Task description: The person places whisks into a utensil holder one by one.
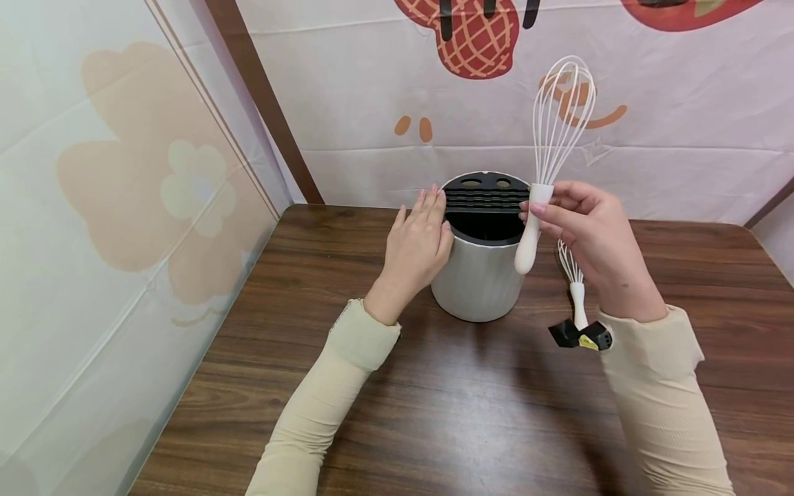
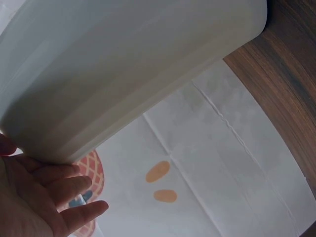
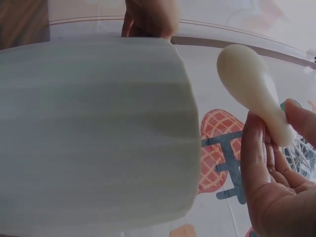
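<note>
A white whisk (image 1: 535,217) is pinched by its handle between the thumb and fingers of my right hand (image 1: 589,227), wires pointing up. It is held just right of the rim of a light grey utensil holder (image 1: 477,282), which has a black slotted insert (image 1: 486,201) in its top. My left hand (image 1: 417,241) rests with fairly straight fingers against the holder's left rim; the left wrist view shows those fingers (image 2: 69,190) touching its wall. In the right wrist view the whisk's rounded handle (image 3: 247,74) stands apart from the holder.
A smaller white whisk (image 1: 577,303) lies on the brown wooden table (image 1: 347,275) right of the holder, partly hidden by a black wrist-worn device (image 1: 579,335). Behind the table hangs a white printed cloth (image 1: 347,83); another cloth (image 1: 124,310) lines the left side.
</note>
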The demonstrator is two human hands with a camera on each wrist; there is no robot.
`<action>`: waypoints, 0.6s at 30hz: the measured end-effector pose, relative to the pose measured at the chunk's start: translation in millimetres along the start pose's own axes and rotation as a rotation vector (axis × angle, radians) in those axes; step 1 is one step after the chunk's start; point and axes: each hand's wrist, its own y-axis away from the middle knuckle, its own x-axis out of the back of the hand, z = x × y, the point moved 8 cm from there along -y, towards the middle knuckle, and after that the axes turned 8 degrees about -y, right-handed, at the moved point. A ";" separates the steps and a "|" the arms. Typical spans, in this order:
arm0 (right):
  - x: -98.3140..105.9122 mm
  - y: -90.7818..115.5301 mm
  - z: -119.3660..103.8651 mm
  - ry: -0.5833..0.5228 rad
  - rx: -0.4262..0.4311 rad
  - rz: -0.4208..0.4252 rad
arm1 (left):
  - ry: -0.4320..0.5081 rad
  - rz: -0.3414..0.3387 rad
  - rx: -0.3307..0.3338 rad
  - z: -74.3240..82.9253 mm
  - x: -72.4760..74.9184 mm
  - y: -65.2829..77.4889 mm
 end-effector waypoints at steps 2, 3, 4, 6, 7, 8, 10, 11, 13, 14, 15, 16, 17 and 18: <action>-1.7 -1.1 -0.8 -0.002 0.006 -0.006 | -0.001 -0.004 0.000 0.2 0.0 -0.4; -2.4 -1.5 -1.2 0.000 0.009 -0.009 | -0.001 -0.007 0.001 0.2 0.0 -0.6; -2.9 -2.0 -1.1 0.007 0.011 -0.006 | -0.001 -0.009 0.002 0.1 -0.3 -0.4; -3.9 -2.7 -1.1 0.024 0.015 -0.002 | 0.000 -0.013 0.002 0.0 -0.5 -0.1; -4.3 -3.2 -1.1 0.034 0.017 0.000 | 0.000 -0.015 0.002 0.0 -0.5 0.1; -4.7 -3.8 -1.1 0.041 0.018 0.003 | 0.001 -0.015 0.002 -0.1 -0.5 0.3; -5.3 -5.0 -1.0 0.052 0.020 0.015 | 0.004 -0.011 0.003 -0.3 -0.3 0.4; -5.7 -5.5 -1.1 0.052 0.021 0.018 | 0.004 -0.009 0.004 -0.4 -0.2 0.4; -6.4 -6.7 -1.1 0.055 0.019 0.026 | 0.006 -0.006 0.005 -0.6 0.1 0.5; -7.1 -7.2 -1.2 0.056 0.018 0.029 | 0.007 -0.004 0.005 -0.6 0.2 0.5; -7.7 -7.7 -1.3 0.056 0.019 0.031 | 0.008 -0.001 0.005 -0.6 0.4 0.4; -8.4 -8.3 -1.3 0.055 0.019 0.032 | 0.007 -0.002 0.004 -0.5 0.4 0.5; -8.9 -8.8 -1.3 0.059 0.019 0.035 | 0.008 -0.002 0.003 -0.5 0.5 0.5; -9.7 -9.4 -1.3 0.064 0.022 0.036 | 0.010 -0.002 0.003 -0.4 0.5 0.6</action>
